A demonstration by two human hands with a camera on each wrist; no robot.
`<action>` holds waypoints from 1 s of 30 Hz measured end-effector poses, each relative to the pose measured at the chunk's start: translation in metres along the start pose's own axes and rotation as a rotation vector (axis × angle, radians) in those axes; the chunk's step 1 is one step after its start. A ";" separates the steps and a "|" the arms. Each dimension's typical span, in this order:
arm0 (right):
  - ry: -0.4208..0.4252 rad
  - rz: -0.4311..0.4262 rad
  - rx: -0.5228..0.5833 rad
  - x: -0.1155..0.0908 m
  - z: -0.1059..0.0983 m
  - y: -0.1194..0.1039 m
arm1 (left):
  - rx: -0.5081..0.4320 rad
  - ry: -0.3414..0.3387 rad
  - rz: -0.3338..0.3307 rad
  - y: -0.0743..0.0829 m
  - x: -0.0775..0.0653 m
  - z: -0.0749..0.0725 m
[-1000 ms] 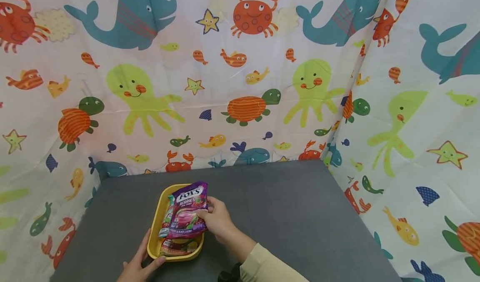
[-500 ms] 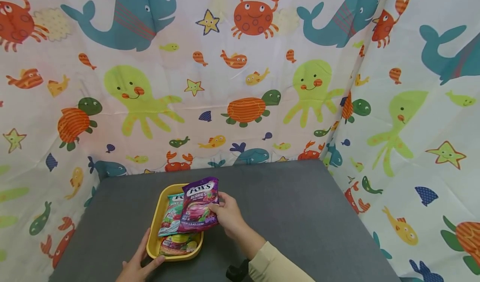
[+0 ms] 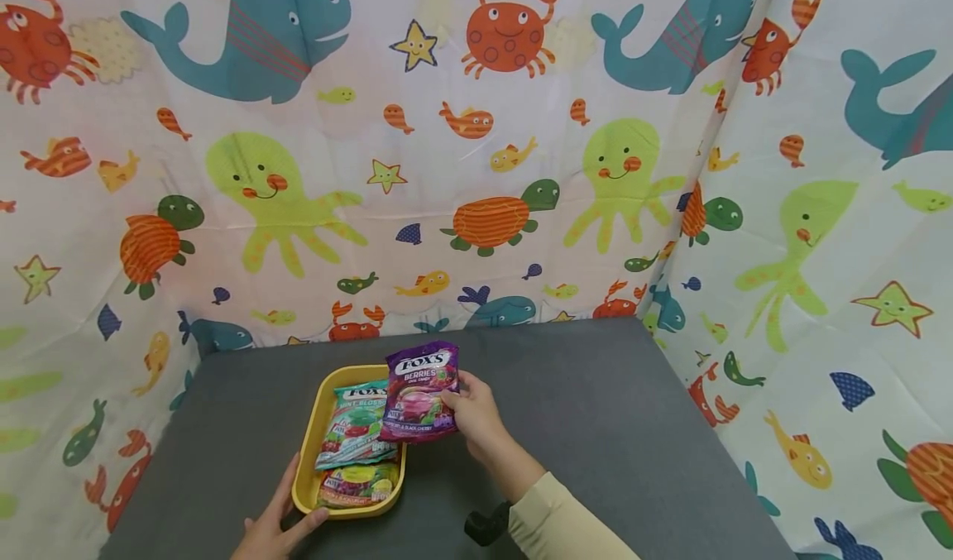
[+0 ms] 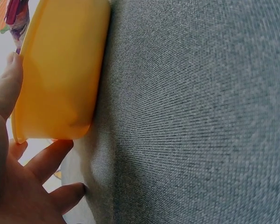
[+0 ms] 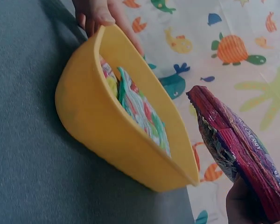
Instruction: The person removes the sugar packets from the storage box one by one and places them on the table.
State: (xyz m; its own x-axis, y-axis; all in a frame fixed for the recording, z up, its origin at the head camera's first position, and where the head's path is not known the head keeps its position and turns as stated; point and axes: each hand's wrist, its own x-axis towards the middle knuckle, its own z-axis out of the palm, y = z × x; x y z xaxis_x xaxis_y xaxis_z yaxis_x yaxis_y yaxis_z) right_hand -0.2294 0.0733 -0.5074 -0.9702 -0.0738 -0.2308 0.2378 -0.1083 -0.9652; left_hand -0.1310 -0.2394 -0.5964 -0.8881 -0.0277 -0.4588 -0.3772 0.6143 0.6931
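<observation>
My right hand [image 3: 476,411] pinches a purple Fox's Berries candy bag [image 3: 420,394] by its right edge. The bag is raised beside the yellow tub [image 3: 305,461], overlapping its right rim in the head view; the right wrist view shows it edge-on and apart from the rim. My left hand [image 3: 271,523] holds the tub's near left corner, thumb along the front and fingers at the left side. Inside the tub lies a teal Fox's mint candy bag [image 3: 353,432], with another candy bag [image 3: 357,485], yellow and red, at the near end, partly covered by it.
The tub stands on a dark grey cloth-covered table [image 3: 581,428], left of the middle. A white curtain [image 3: 462,163] printed with sea animals hangs behind and at both sides. A black strap-like piece [image 3: 487,525] sits by my right wrist.
My right hand has moved right and slightly away from me, lifting the purple bag off the teal one, which now shows more fully. The left hand and the tub stay put.
</observation>
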 end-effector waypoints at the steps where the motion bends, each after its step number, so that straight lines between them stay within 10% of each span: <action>1: 0.004 0.001 0.001 0.001 -0.002 0.000 | -0.004 0.000 0.001 0.000 -0.001 0.000; 30: 0.163 -0.009 -0.079 0.028 -0.053 0.032 | 0.009 0.022 -0.008 -0.003 -0.009 0.008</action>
State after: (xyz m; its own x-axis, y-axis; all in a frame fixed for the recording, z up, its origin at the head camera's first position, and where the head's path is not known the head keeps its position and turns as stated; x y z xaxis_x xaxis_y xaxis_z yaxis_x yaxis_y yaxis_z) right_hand -0.2515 0.1205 -0.5513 -0.9684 0.0895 -0.2327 0.2309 -0.0292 -0.9725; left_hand -0.1199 -0.2347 -0.5995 -0.8906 -0.0498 -0.4520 -0.3821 0.6209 0.6845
